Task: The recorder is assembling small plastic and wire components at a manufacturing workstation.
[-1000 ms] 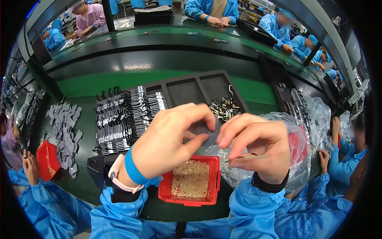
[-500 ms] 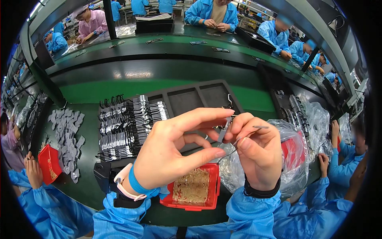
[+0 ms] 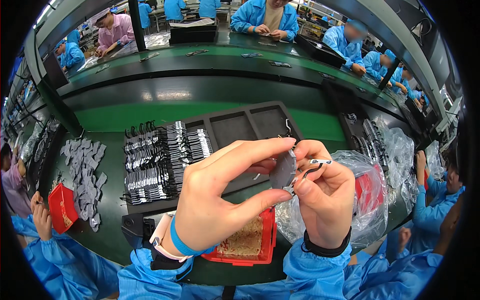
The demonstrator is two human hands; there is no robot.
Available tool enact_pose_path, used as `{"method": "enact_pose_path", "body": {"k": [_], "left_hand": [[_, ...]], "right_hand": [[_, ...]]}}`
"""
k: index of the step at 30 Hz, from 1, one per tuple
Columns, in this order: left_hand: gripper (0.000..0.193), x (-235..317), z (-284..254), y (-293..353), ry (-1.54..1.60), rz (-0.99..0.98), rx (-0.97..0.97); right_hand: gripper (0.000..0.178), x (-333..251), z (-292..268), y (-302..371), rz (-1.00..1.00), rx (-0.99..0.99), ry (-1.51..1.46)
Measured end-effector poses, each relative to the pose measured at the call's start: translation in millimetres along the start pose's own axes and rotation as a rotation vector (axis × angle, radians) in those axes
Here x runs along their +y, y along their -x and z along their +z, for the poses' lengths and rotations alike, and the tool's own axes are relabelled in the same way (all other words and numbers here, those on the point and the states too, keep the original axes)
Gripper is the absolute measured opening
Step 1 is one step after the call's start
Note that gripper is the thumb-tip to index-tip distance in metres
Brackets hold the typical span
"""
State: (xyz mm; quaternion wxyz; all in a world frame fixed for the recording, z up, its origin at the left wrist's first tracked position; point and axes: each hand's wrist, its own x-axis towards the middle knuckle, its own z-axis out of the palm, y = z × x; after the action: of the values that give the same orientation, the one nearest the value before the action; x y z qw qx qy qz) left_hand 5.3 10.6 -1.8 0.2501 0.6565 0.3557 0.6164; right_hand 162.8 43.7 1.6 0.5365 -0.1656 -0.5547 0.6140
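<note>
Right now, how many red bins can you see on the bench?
2: one red bin below the hands at the near edge, partly hidden by the left hand; another far left beside grey parts.

Clear plastic bag (image 3: 372, 200): crumpled, lies on the surface at lower right, just behind the right hand (image 3: 325, 195); something red shows through it. More clear bags (image 3: 407, 150) lie beyond it, toward the right edge. Small white label strip (image 3: 320, 161) with dark marks sits at the right hand's fingertips. No signs or screens discernible.
</note>
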Motion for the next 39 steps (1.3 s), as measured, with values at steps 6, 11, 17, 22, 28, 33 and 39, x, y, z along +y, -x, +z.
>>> {"method": "enact_pose_path", "body": {"k": [6,11,17,22,28,33,39], "left_hand": [[0.058,4.9,-1.8,1.7,-0.038,-0.052,-0.056],[0.057,6.5,0.1,2.1,-0.057,-0.035,-0.053],[0.055,5.5,-0.6,2.6,-0.110,0.001,-0.020],[0.054,3.8,-0.2,2.4,-0.189,0.065,-0.004],[0.053,3.0,1.0,2.1,-0.263,0.128,0.021],[0.051,2.8,3.1,1.1,-0.291,0.157,0.052],[0.051,3.3,4.8,1.4,-0.367,0.200,0.092]], "right_hand": [[0.005,0.5,-0.3,0.6,-0.018,-0.003,-0.003],[0.006,-2.8,-1.9,2.4,-0.036,-0.001,0.046],[0.006,-1.5,-0.3,0.9,-0.040,-0.004,0.056],[0.007,-0.1,0.2,0.9,-0.047,0.007,0.053],[0.007,3.1,1.0,0.9,-0.073,0.025,0.046],[0.008,4.4,1.5,1.6,-0.083,0.045,0.043],[0.008,5.2,2.8,1.1,-0.095,0.058,0.054]]}}
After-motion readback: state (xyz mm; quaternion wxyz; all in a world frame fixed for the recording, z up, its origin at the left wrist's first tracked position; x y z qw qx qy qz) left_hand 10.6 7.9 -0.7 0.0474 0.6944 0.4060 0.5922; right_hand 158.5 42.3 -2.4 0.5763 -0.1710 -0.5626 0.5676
